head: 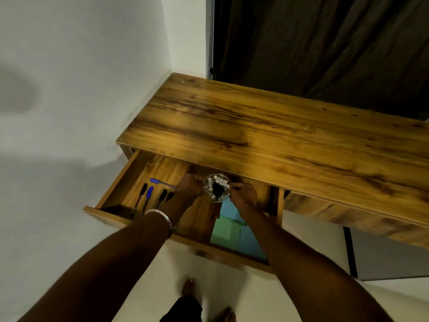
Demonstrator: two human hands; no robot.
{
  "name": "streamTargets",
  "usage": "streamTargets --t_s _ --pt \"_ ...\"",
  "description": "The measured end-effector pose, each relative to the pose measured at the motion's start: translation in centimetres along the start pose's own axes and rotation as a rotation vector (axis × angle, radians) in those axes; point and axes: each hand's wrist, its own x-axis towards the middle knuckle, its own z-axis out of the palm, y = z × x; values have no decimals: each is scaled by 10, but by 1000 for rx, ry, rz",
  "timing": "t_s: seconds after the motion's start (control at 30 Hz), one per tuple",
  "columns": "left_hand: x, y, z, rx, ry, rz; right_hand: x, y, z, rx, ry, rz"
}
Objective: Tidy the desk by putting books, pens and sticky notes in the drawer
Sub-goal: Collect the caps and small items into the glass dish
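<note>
Hands (pixel 217 189) around, seemingly, clear container (pixel 217 187)

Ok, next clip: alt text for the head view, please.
Both hands, left hand and right hand, hold a small clear jar over the open drawer of a wooden desk. Pens lie at the drawer's left; green and blue sticky notes lie toward its right.

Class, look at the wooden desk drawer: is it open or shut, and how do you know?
Open. The wooden drawer is pulled out from under the desk top, exposing pens and green and blue sticky notes inside.
</note>
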Motion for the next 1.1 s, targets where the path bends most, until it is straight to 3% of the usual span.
streamTargets --t_s 0.47,0.73,0.9,1.1 --pt "23 -77 -23 101 -145 60 -25 11 65 -21 46 148" --pt "62 -132 -7 220 -231 -7 -35 22 88 -114 107 215" --pt "49 -114 -13 209 -308 11 -36 31 96 -94 94 268" --pt "54 -119 -4 280 -275 15 -34 32 98 -88 96 293"
